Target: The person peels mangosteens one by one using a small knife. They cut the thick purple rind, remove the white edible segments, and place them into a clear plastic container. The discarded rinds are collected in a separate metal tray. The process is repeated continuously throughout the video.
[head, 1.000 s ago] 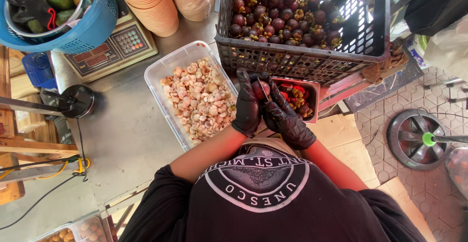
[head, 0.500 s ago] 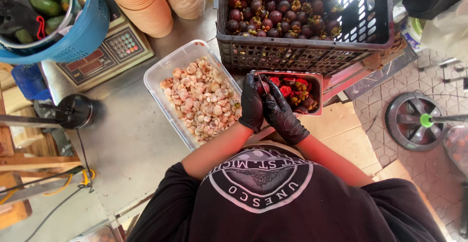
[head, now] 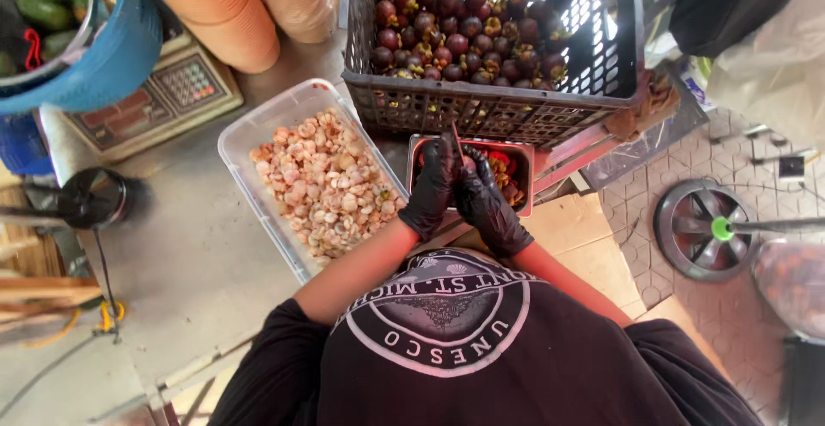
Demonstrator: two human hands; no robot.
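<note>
Head view shows two black-gloved hands close together over a small metal tray (head: pixel 519 161) of red rinds: the left hand (head: pixel 430 190) has its fingers curled around something I cannot make out, while the right hand (head: pixel 488 203) has its fingers clamped on a thin knife (head: pixel 456 141). Just left, a clear tub (head: pixel 249 134) of pale peeled fruit flesh sits on the steel desk (head: pixel 185 263). Beyond the tray stands a black crate (head: pixel 481 112) of dark purple mangosteens (head: pixel 460 27).

left hand (head: pixel 430 187) + right hand (head: pixel 488 203): gloved, together | over red tray (head: pixel 519 161) | knife (head: pixel 456 141) upright
</note>
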